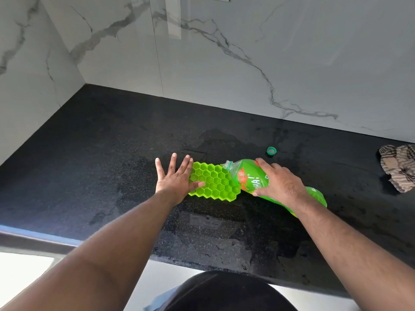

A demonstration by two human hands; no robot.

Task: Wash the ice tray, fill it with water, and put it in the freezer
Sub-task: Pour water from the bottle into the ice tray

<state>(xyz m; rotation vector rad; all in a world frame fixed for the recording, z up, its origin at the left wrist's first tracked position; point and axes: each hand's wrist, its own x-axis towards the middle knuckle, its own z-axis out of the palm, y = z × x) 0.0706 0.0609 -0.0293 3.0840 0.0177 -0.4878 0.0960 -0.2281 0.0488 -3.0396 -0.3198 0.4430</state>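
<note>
A bright green honeycomb ice tray (215, 180) lies flat on the black countertop (112, 153). My left hand (175, 178) rests on the tray's left end with fingers spread and the thumb lying across some cells. My right hand (278, 180) grips a green plastic bottle (249, 178) around its middle. The bottle is tipped on its side with its uncapped mouth over the tray's right edge. Its base points toward me and to the right.
The bottle's green cap (271, 150) lies on the counter behind the bottle. A crumpled striped cloth (399, 169) sits at the far right. Wet patches mark the counter around the tray. A marble wall stands behind, and the counter's front edge (202, 263) is close to my body.
</note>
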